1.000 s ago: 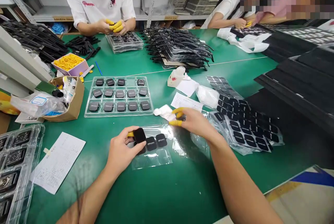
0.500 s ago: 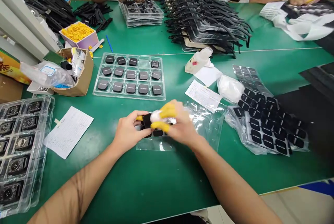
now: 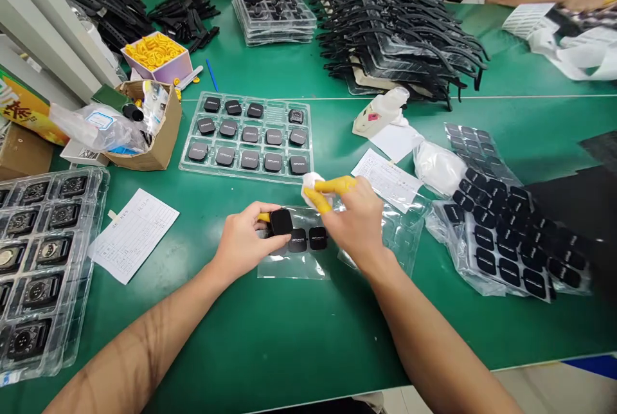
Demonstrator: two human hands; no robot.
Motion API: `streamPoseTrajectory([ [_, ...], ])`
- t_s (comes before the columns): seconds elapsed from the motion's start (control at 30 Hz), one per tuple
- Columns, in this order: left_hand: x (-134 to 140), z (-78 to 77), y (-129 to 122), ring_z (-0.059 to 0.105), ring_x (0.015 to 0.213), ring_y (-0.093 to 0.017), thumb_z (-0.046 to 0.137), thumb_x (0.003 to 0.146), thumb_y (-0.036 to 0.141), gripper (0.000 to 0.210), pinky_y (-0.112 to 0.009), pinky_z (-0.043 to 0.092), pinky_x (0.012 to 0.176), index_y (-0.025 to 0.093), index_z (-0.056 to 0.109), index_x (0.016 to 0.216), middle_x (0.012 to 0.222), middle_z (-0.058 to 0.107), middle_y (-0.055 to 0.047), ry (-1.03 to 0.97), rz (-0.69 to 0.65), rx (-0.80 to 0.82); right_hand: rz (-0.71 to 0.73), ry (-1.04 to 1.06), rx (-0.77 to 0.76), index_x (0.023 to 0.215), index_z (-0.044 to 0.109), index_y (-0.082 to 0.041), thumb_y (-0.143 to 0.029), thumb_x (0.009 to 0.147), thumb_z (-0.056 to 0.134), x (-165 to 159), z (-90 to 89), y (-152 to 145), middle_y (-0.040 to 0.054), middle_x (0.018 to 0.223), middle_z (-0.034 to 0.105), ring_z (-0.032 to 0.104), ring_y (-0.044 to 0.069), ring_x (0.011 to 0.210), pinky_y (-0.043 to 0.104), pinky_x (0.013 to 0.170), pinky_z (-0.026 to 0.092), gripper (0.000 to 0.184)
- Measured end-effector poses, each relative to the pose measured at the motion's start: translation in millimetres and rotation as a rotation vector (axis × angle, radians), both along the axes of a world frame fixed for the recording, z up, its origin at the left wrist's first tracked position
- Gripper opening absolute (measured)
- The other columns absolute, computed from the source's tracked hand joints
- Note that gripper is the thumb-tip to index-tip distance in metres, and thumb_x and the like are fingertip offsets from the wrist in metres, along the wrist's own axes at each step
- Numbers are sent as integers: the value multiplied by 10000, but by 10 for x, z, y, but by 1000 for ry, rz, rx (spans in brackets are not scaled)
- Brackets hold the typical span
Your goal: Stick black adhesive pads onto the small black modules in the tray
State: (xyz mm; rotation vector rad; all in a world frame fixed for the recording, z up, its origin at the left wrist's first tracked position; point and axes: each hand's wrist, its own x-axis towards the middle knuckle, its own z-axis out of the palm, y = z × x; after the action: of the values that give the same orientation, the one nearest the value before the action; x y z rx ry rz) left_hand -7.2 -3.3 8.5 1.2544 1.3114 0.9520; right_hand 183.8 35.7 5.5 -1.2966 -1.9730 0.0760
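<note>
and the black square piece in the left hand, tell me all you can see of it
The black square piece has rounded corners and a plain dark face with no lettering visible; it looks like smooth plastic or glass. Tilted, with that face toward the camera, it sits in the grip of the left hand, thumb near its lower right corner, a yellow-covered finger at its left edge. It is over a clear film; contact there cannot be told. Its back is hidden.

Glossy black rounded-square piece (image 3: 281, 222) tilted face-up in your left hand (image 3: 243, 240), crumpled white cloth (image 3: 311, 180) pinched in your right hand (image 3: 360, 220), clear film (image 3: 294, 268) with black printed squares on the surface (image 3: 270, 330)
</note>
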Motion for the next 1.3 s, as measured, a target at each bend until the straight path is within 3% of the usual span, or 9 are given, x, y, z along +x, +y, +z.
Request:
streamPoseTrajectory([
  [0.1,-3,-11,-1,787,934,-234,855,681,209,437,-371,655,905,203,733,1100,1028,811,-43,61,-11,-2,222,32,-44,951,757,-269,-335,961,675,-17,1,-27,59,865,737,607,219,790,382,717,477,106],
  [0.27,3,-18,-2,790,963,-231,863,698,229,437,-364,653,927,184,727,1111,1057,811,-65,-3,7,-15,-85,42,-90,879,749,-252,-380,966,660,-5,18,-47,66,864,747,625,239,814,405,751,502,179],
  [0.43,1,-23,0,793,958,-251,871,667,201,457,-396,659,924,187,723,1100,1054,814,-65,-1,10,-26,141,34,-198,929,755,-264,-378,987,620,-75,-34,-49,73,886,739,641,240,849,397,766,529,185],
  [0.63,-9,4,-22,780,1013,-232,863,710,248,425,-387,640,979,190,731,1110,1125,802,-77,24,-26,78,-255,-165,-127,1069,741,-185,-372,971,605,506,29,129,186,1097,695,587,377,1131,618,995,451,252],
  [0.73,-22,-28,-48,776,1030,-226,836,756,270,400,-353,634,964,210,735,1138,1151,802,-67,133,-100,252,31,-24,-191,1251,677,-264,-365,969,632,504,182,9,126,1261,689,603,324,1224,566,1055,478,303],
  [0.8,-34,-53,-66,778,1017,-221,803,805,278,347,-336,626,953,231,743,1144,1127,810,-56,223,-183,381,259,54,-317,1249,674,-301,-323,967,635,362,241,-93,74,1229,727,663,272,1162,481,1008,537,285],
  [0.87,-42,-70,-80,781,1006,-222,769,842,264,293,-332,616,952,245,754,1133,1102,816,-51,280,-267,466,313,100,-399,1192,702,-302,-256,959,625,223,252,-159,47,1120,771,709,248,1067,437,951,564,250],
  [1.1,-30,-78,-94,772,1035,-256,731,859,244,288,-360,607,946,277,761,1144,1119,809,-73,353,-360,428,116,192,-483,967,758,-287,-234,912,672,182,226,-160,11,954,809,737,233,915,425,903,559,115],
  [1.3,-23,-76,-121,780,1012,-228,763,852,285,306,-326,617,922,265,743,1157,1120,811,-58,285,-363,435,10,279,-223,869,723,-287,-246,934,657,112,272,-185,31,1055,795,723,265,1024,494,958,534,101],
])
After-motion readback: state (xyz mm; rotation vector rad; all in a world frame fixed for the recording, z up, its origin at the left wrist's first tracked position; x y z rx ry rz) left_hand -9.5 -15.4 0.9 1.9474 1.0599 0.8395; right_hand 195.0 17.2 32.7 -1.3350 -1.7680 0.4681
